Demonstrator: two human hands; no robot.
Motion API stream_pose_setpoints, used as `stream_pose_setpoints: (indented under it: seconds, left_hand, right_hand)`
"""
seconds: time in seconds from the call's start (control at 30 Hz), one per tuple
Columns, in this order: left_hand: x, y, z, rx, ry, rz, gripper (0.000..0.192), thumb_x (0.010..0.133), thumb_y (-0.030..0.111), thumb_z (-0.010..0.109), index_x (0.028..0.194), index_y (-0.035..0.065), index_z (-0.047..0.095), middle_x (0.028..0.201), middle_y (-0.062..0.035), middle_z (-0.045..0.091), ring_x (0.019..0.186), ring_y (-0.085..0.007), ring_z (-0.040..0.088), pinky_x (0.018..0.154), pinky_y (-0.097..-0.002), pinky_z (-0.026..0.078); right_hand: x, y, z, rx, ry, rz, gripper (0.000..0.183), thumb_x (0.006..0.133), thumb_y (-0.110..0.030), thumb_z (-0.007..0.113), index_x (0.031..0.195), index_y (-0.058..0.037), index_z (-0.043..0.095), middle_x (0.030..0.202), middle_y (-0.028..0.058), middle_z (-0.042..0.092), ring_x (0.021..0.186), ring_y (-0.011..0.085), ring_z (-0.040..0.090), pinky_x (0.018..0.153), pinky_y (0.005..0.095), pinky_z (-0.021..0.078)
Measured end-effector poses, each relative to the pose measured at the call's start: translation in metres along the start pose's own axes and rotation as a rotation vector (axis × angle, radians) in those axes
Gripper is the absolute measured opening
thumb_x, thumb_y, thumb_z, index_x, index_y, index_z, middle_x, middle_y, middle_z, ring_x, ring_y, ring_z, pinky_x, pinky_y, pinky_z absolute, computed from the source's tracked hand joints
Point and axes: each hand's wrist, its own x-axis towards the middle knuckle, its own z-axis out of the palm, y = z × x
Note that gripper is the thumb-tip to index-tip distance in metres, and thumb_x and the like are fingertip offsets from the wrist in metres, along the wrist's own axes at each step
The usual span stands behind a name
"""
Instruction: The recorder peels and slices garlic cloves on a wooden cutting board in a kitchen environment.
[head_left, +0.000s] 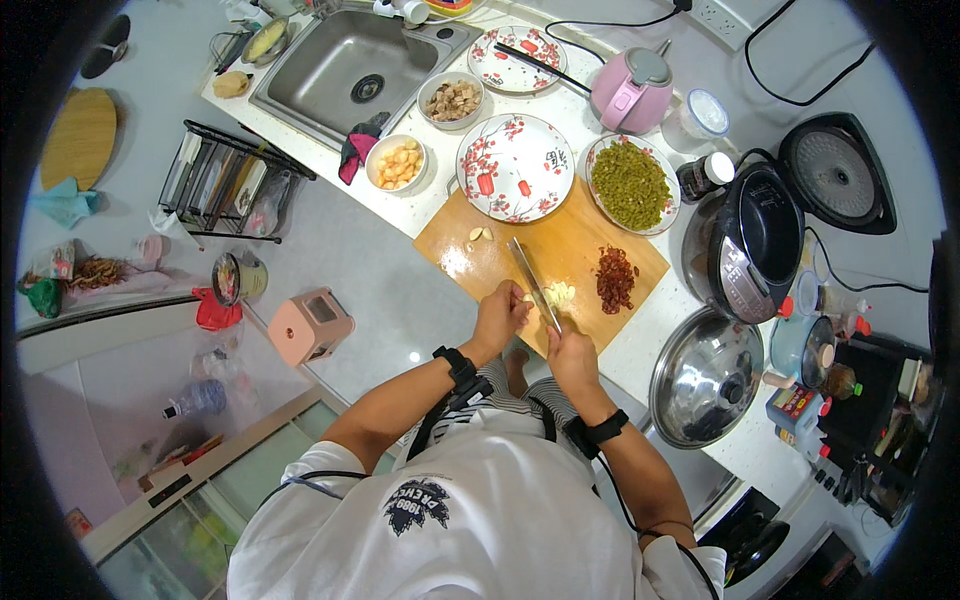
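A wooden cutting board (480, 244) lies at the counter's front edge. My right hand (574, 360) is closed on the handle of a kitchen knife (529, 274), its blade pointing away over the board. My left hand (500, 319) is close to the blade's left side, fingertips bent around a small pale piece, seemingly garlic. Sliced garlic (559, 293) lies right of the blade, and two whole cloves (481, 234) lie at the board's upper left. Chopped dark red pieces (616, 280) are heaped on the right part of the board.
A floral plate (515, 169) overlaps the board's far edge; a plate of chopped green pieces (630, 185) is right of it. Two bowls (396, 163) (451, 100) stand by the sink (352, 67). A pink kettle (634, 90), an open rice cooker (742, 240) and a steel lid (706, 379) are farther right.
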Motion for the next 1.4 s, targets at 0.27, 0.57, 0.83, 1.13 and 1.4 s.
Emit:
stream_pose_setpoints:
  seconds: [0.27,0.57,0.83,1.13,1.4]
  left_hand:
    - [0.001,0.006,0.0,0.166,0.062,0.089,0.01,0.084,-0.002,0.06,0.082,-0.003,0.05,0.065,-0.0056,0.056,0.057,-0.008,0.054,0.053,-0.0225,0.046]
    - [0.009,0.0,0.0,0.169,0.044,0.019,0.014,0.082,-0.002,0.063,0.073,-0.0025,0.052,0.062,-0.0045,0.055,0.055,-0.0086,0.054,0.05,-0.0236,0.047]
    - [0.01,-0.003,0.0,0.073,0.067,-0.028,0.017,0.08,-0.002,0.066,0.071,-0.0024,0.051,0.061,-0.0035,0.054,0.055,-0.0082,0.054,0.049,-0.0241,0.047]
    - [0.011,0.011,0.0,0.083,0.04,-0.089,0.017,0.079,-0.002,0.067,0.071,-0.0025,0.051,0.065,-0.0055,0.056,0.057,-0.0088,0.056,0.05,-0.0233,0.048]
    - [0.011,0.006,-0.001,0.075,0.045,-0.097,0.016,0.079,-0.003,0.066,0.072,-0.0031,0.052,0.064,-0.0051,0.056,0.058,-0.0093,0.057,0.051,-0.0237,0.05]
  right_hand:
    - [0.001,0.004,0.005,-0.012,0.171,-0.159,0.023,0.087,-0.018,0.055,0.1,0.0002,0.058,0.063,0.0244,0.057,0.059,0.0425,0.057,0.054,0.048,0.0472]
    - [0.012,0.003,0.016,-0.092,0.116,-0.101,0.022,0.087,-0.018,0.055,0.094,0.0022,0.057,0.061,0.0243,0.057,0.058,0.0425,0.057,0.052,0.0478,0.0468]
    - [0.01,-0.001,-0.002,-0.091,-0.026,-0.065,0.023,0.088,-0.017,0.053,0.098,0.0037,0.055,0.085,0.025,0.059,0.07,0.0417,0.06,0.06,0.0488,0.0486]
    - [0.013,0.002,0.014,-0.113,0.08,-0.119,0.021,0.088,-0.02,0.054,0.09,0.0011,0.054,0.058,0.0241,0.055,0.056,0.0428,0.057,0.051,0.0479,0.047]
    - [0.009,0.002,0.007,-0.063,0.09,-0.095,0.022,0.088,-0.02,0.053,0.094,0.0013,0.056,0.06,0.0245,0.056,0.056,0.0426,0.057,0.052,0.0482,0.0472]
